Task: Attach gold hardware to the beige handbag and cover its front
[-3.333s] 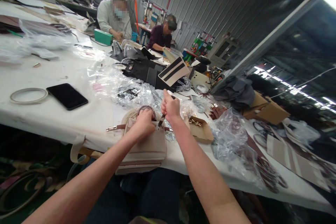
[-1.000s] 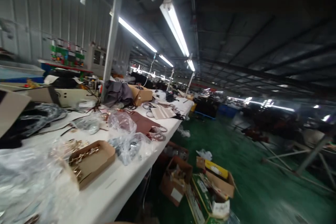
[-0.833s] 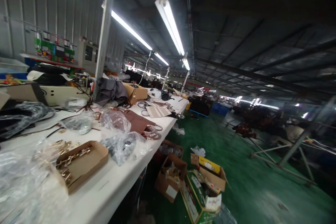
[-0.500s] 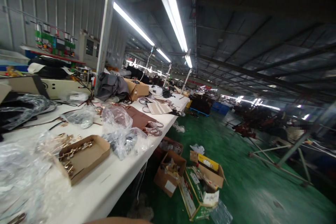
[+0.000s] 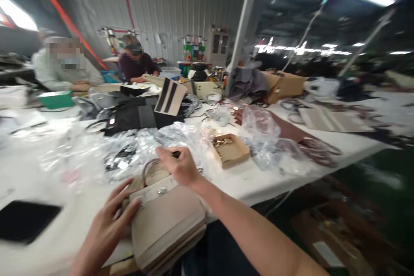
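A beige handbag (image 5: 170, 222) lies tilted at the near edge of the table, with small metal fittings (image 5: 161, 190) near its top and a dark brown handle (image 5: 148, 170) arching beyond. My left hand (image 5: 118, 209) grips its left upper corner, thumb on the front face and fingers round the far side. Above the top edge, my right hand (image 5: 181, 166) is curled into a fist. A small dark end pokes out of that fist; the rest of the piece is hidden by the fingers.
Crumpled clear plastic (image 5: 77, 159) covers much of the white table (image 5: 223, 187). Ahead sits a cardboard tray (image 5: 237, 155) of gold-coloured metal parts. A black flat item (image 5: 29, 220) lies at left. Two people sit across the table. A cardboard box (image 5: 343, 241) stands below at right.
The view has swung left and down, from the aisle and floor boxes to the table in front of me. Both my hands and the handbag have come into view.
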Motion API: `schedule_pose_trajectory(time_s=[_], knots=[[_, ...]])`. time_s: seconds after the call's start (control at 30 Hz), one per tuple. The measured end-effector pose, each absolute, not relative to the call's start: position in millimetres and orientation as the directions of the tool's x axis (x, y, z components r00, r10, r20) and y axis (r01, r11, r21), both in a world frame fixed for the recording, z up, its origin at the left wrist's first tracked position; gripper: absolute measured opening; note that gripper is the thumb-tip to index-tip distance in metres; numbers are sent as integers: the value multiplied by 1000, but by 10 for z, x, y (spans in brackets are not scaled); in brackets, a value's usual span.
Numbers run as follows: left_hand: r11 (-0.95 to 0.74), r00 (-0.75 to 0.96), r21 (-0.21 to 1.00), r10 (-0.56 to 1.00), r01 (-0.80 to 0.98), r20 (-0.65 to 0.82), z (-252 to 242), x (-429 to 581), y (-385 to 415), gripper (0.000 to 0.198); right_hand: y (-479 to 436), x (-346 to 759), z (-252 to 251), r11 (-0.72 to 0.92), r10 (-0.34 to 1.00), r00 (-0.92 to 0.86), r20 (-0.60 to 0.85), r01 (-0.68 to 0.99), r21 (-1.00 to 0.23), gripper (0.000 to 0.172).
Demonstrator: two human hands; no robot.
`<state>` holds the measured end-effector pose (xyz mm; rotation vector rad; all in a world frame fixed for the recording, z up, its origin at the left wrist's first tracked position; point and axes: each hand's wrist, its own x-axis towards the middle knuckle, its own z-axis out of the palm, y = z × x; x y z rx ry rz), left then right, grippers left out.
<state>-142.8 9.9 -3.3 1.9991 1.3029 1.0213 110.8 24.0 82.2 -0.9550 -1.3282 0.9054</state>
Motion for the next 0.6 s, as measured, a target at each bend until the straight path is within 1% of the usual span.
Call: schedule_pose_trajectory(time_s=[0.07,0.13,0.3,0.6], knots=[[-286,241,815,953,504,185,38,-1522,44,56,266,1133,761,389,920,61,388,6,-921,74],[-269,248,836,955,478,166,58,-1488,10,52,268,1146,732,410,909,74,410,13,-912,72],[-289,211,859,953,421,217,-1,-1376,-68,44,220,1133,747,435,899,60,435,13,-901,72],[-273,198,878,958,394,209,-18,-1393,-58,45,218,1151,745,431,899,81,431,21,-902,73]])
